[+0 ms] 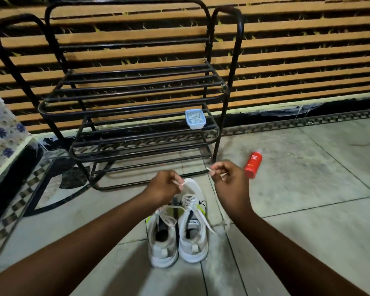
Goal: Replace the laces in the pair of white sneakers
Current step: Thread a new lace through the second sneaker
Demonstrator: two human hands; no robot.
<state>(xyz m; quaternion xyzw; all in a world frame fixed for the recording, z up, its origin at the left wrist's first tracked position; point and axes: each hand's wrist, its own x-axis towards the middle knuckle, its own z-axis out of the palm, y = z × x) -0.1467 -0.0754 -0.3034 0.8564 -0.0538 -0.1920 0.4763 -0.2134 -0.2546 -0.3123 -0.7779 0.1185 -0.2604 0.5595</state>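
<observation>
Two white sneakers stand side by side on the tiled floor, heels toward me: the left sneaker (161, 242) and the right sneaker (193, 229). A white lace (203, 218) runs up from the right sneaker's eyelets. My left hand (163, 186) pinches a stretch of lace above the shoe's toe. My right hand (231, 180), raised to the right of the shoes, pinches another lace end between curled fingers. More lace hangs loose down from the right hand past the shoe's side.
A black metal shoe rack (137, 116) stands just beyond the shoes, with a small blue lidded box (195, 119) on its lower shelf. A red spray bottle (252, 163) lies on the floor to the right. A patterned ledge (4, 146) sits at left.
</observation>
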